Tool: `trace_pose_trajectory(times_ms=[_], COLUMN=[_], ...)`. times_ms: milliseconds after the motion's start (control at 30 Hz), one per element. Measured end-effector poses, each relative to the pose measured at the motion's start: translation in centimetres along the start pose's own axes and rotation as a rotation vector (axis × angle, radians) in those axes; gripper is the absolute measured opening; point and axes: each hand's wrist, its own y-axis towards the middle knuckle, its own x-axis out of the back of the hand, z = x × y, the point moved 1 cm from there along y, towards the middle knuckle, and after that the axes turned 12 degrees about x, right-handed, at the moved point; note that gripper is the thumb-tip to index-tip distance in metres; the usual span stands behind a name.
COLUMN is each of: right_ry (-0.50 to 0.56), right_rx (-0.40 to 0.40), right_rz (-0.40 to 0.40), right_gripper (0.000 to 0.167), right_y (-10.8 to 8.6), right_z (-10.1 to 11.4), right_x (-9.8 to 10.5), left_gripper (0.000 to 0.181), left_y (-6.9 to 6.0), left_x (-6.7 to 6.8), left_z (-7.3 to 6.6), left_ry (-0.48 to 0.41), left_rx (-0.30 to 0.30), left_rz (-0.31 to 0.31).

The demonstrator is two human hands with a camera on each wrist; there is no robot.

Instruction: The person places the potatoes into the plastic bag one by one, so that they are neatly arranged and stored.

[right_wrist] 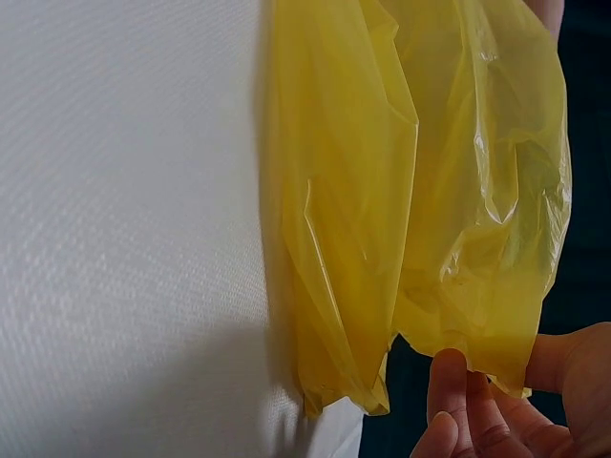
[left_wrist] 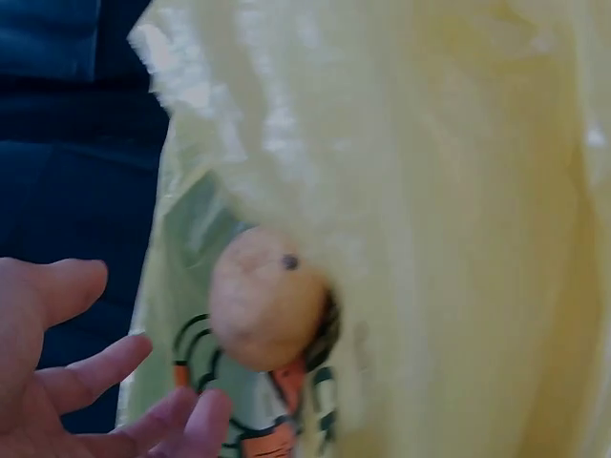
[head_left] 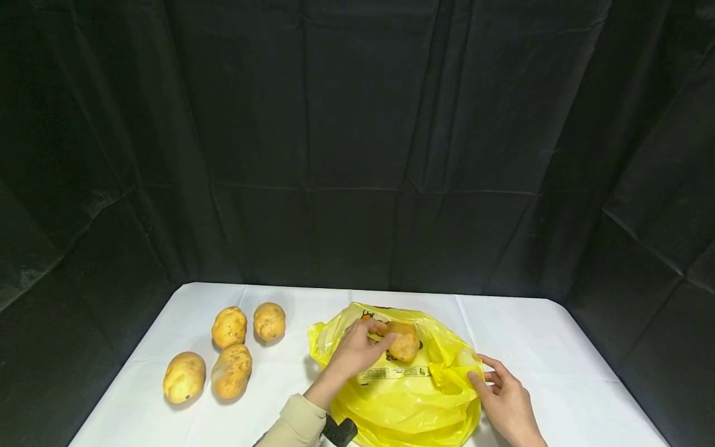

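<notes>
A yellow plastic bag [head_left: 413, 410] lies with its mouth spread, and a potato [head_left: 404, 344] is inside it. My left hand [head_left: 356, 351] is in the bag mouth beside that potato. In the left wrist view the fingers of my left hand [left_wrist: 86, 401] are spread, with a gap between them and the potato [left_wrist: 263, 301]. At the bag's right side, my right hand [head_left: 507, 400] pinches the rim. The right wrist view shows my right hand [right_wrist: 544, 434] holding the edge of the yellow plastic [right_wrist: 353, 191] between thumb and fingers.
Several loose potatoes lie on the left part of the white table [head_left: 139, 385]: one at the front left [head_left: 184, 377], one beside it [head_left: 231, 371], and two farther back [head_left: 229, 327], [head_left: 269, 321]. Black cloth [head_left: 357, 155] hangs behind and at both sides.
</notes>
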Motion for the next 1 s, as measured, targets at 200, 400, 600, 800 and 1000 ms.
trace_pose_trajectory(times_ms=[200,400,600,800,1000], right_ry=[-0.007,-0.009,-0.006,-0.017,-0.015], right_rx=[-0.002,-0.002,0.009,0.005,0.003], right_rz=[0.002,-0.004,0.001,-0.008,0.006], right_gripper=[0.048,0.048,0.049,0.048,0.048], right_y=[0.0,0.0,0.0,0.1,0.1], right_z=[0.0,0.0,0.1,0.1,0.1], right_x=[0.0,0.0,0.0,0.0,0.0], left_gripper=[0.034,0.033,0.024,0.025,0.024], left_y=[-0.9,-2.1,-3.5,-4.8,-5.9], left_x=[1.4,2.7,4.4,6.3,8.6], left_z=[-0.6,-0.6,-0.4,-0.2,0.6], left_ry=[0.07,0.135,0.189,0.228,0.27], left_rx=[-0.035,-0.128,-0.195,-0.191,-0.141], left_rz=[0.001,-0.063,-0.189,-0.26,-0.308])
